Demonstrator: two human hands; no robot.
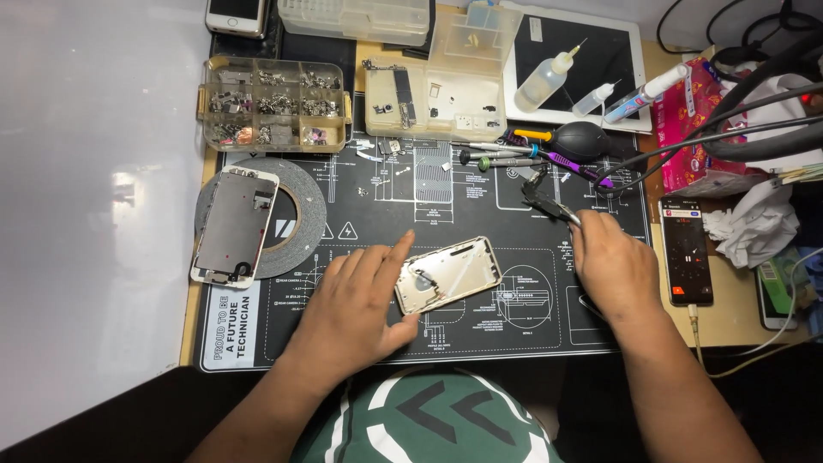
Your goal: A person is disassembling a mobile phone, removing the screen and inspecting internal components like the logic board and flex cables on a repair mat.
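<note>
Steadying an empty phone housing (448, 274) near the middle of the black repair mat (480, 330), left hand (360, 300) lies flat beside it, thumb under its near corner, index finger raised over the top edge, so the shell stays put. Right hand (613, 266) is closed around tweezers (549, 204), tips pointing toward the mat's far side. Detached screen (233, 225) rests on a tape roll (300, 219) at the mat's left edge, out of the way. Screwdrivers (501, 154) lie along the far edge.

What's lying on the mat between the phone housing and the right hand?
Nothing: in the head view, only bare printed mat separates the phone housing from the right hand, which holds tweezers.
</note>
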